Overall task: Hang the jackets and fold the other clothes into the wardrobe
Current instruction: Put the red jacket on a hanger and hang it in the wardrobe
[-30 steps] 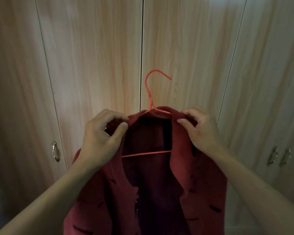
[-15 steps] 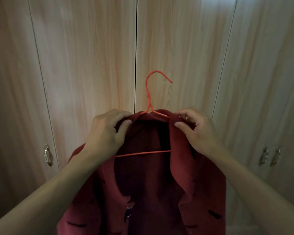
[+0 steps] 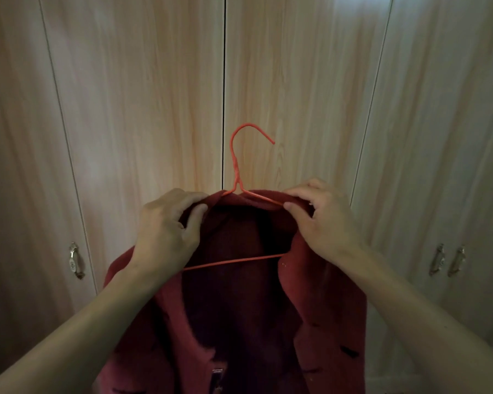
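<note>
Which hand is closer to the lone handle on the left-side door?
Left. The left hand grips the jacket collar right of that handle; the right hand holds the collar's far side, beyond the hanger.

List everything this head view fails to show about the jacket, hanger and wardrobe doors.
- Behind the doors: head view; they are shut, so the contents are hidden.
- Jacket hem: cut off by the bottom edge.
- Hanger shoulders: covered by the collar, the left hand and the right hand.
- Left fingertips: tucked behind the collar.
- Handle detail: too small and dim.
</note>
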`<state>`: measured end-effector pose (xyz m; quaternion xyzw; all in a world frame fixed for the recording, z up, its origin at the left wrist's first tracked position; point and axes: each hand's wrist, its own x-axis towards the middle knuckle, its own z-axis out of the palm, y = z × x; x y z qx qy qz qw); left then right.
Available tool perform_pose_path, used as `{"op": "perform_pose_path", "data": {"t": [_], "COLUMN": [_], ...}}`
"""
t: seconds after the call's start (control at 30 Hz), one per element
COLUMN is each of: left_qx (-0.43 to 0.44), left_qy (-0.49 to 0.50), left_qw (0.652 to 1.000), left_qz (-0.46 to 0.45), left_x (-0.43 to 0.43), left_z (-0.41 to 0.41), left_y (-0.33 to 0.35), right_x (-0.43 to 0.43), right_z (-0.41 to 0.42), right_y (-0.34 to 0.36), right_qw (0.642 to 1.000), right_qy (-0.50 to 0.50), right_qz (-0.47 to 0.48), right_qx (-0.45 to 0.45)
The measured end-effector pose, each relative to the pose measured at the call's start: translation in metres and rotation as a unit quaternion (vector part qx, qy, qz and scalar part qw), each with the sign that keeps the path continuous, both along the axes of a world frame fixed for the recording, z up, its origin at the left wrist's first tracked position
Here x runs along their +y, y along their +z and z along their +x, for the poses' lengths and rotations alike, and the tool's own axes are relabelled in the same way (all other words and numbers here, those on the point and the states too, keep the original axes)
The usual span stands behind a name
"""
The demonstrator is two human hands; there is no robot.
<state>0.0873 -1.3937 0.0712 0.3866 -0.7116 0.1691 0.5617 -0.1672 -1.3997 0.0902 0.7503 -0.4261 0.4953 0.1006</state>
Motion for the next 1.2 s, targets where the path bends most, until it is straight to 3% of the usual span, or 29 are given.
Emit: {"op": "perform_pose_path", "data": {"t": [0.13, 0.3, 0.37, 0.47, 0.6, 0.8, 0.97, 1.2], "left_qx": [-0.025, -0.054, -0.064, -0.062, -0.033, -0.022, -0.018, -0.024], "left_qy": [0.012, 0.003, 0.0, 0.008, 0.014, 0.014, 0.007, 0.006], "left_qw": [1.0, 0.999, 0.998, 0.998, 0.999, 1.0, 1.0, 1.0], "left_qz": [-0.001, -0.003, -0.005, -0.002, -0.01, -0.013, -0.006, -0.006], "left_x": [0.0, -0.003, -0.003, -0.003, -0.002, 0.001, 0.003, 0.006], "left_z": [0.003, 0.007, 0.008, 0.008, 0.01, 0.011, 0.012, 0.011], "left_y": [-0.006, -0.015, -0.018, -0.022, -0.023, -0.019, -0.023, -0.028], "right_x": [0.0, 0.0, 0.002, 0.005, 0.011, 0.01, 0.015, 0.022], "right_z": [0.003, 0.008, 0.01, 0.01, 0.011, 0.007, 0.006, 0.003], "right_y": [0.004, 0.005, 0.005, 0.002, -0.008, -0.011, -0.012, -0.011], "right_qw": [0.995, 0.954, 0.944, 0.957, 0.991, 0.993, 0.988, 0.988], "right_qy": [0.035, 0.085, 0.108, 0.118, 0.111, 0.048, 0.033, 0.036], "right_qz": [0.04, 0.134, 0.143, 0.117, 0.041, 0.017, -0.051, -0.11], "right_qx": [-0.09, -0.252, -0.277, -0.238, -0.054, 0.103, 0.142, 0.099]}}
